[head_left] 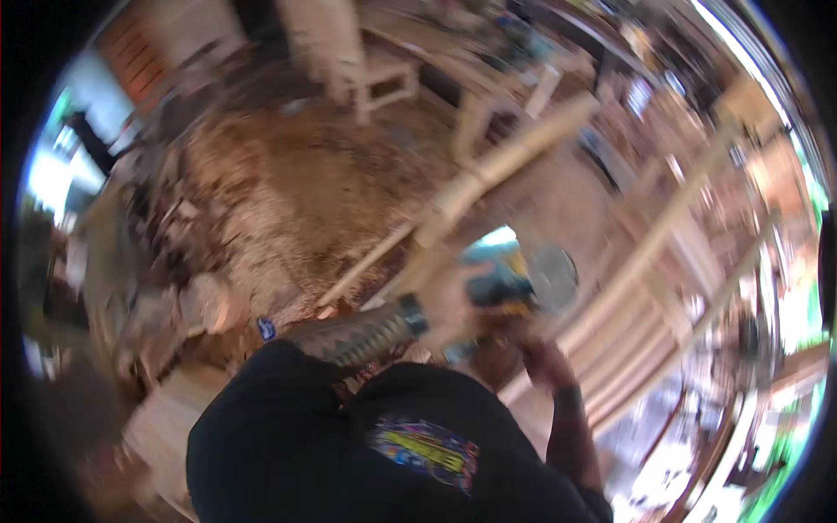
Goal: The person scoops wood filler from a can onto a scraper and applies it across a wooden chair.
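Observation:
A teal angle grinder [501, 279] with a round grey disc [554, 277] is in front of my body, smeared by motion. My left hand [446, 305] is at the near side of its body and appears closed on it, though the fingers are badly blurred. From the right, my right hand [547, 359] reaches to the lower part of the tool, its fingers curled round it. Beyond the tool lies a long pale wooden post [497, 170]. To the right of the disc is a slatted wooden frame [645, 322].
Wood shavings [270, 253] cover the floor ahead and left. A wooden chair-like piece [384, 83] stands at the back, beside a cluttered workbench [453, 52]. Scrap wood [179, 213] is piled at left. A small blue object [266, 328] lies near my left arm.

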A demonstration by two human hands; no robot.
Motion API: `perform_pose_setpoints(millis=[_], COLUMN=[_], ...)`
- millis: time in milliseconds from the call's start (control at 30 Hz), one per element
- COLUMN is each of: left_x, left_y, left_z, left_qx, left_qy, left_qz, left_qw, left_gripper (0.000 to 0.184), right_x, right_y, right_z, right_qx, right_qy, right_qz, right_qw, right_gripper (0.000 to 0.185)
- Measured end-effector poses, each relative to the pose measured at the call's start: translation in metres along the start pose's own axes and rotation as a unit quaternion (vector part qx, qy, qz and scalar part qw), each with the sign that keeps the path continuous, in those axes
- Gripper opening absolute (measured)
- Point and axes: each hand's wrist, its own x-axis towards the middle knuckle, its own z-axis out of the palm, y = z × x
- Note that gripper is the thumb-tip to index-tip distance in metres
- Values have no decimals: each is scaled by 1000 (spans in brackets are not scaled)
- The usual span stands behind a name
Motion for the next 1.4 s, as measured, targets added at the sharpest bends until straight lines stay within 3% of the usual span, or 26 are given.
perform_pose_setpoints(millis=[33,67,133,233,333,400,467,500,600,700,800,933,1033,1267,1400], left_x=[-5,-24,-2,-17,-42,-64,-70,-69,-60,-72,-69,-56,-43,-8,4], left_y=[2,14,-1,-9,6,16,14,11,-2,12,21,27,26,13,7], left_z=[6,31,-14,-22,-2,3,-24,-39,-61,-48,-32,-30,-29,-55,-76], left_qx=[9,-51,23,29,2,-7,-13,-14,-88,-32,21,44,49,10,9], left_qy=[21,46,-17,-2,-27,-28,-7,7,-6,0,-26,-38,-46,-79,14], left_qz=[12,-31,-49,-21,52,102,32,-2,51,27,26,-16,-52,-116,-181], left_qw=[1000,997,998,999,998,994,999,1000,995,999,999,998,996,990,983], left_gripper=[42,40,37,29,38,42,43,44,42,39,39,40,36,37,38], right_x=[9,3,9,9,17,25,33,43,61,93,95,69,69,42,32], right_y=[48,43,48,52,42,44,43,55,41,89,80,42,73,81,75], right_z=[34,35,34,47,34,44,47,54,54,97,106,79,104,94,79], right_qx=[54,103,48,41,-40,-62,-153,-116,-71,-30,1,49,52,92,81], right_qy=[51,28,-26,-60,-75,-93,-115,-148,-224,-210,-173,-92,-17,36,46], right_qz=[-141,-56,-35,-41,-87,-59,-63,-74,-47,-79,11,8,-34,16,28], right_qw=[987,993,998,997,993,992,980,979,971,974,985,994,998,995,995], right_gripper=[37,31,32,36,37,40,39,38,38,48,42,43,41,45,43])
